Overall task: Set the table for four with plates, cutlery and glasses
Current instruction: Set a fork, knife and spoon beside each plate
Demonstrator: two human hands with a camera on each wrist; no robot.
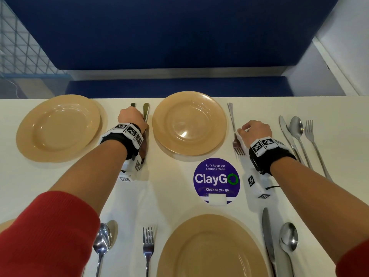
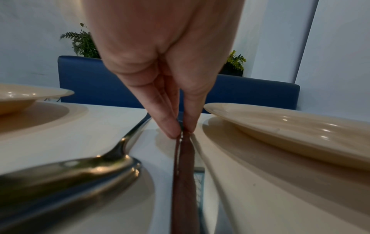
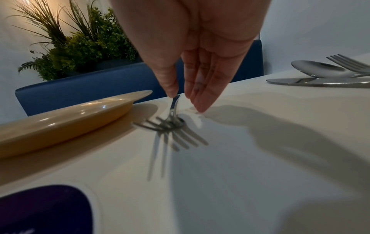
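Head view, near to far: a plate (image 1: 211,248) lies at the tabletop's (image 1: 175,198) near edge, flanked by cutlery. Beyond, the left hand (image 1: 132,119) pinches a knife (image 2: 183,182) just left of the far centre plate (image 1: 189,123). The right hand (image 1: 254,130) pinches a fork (image 1: 235,134) just right of it. Both utensils' long axes run near-to-far. No glasses are visible.

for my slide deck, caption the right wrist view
Right hand pinches a fork beside a tan plate.
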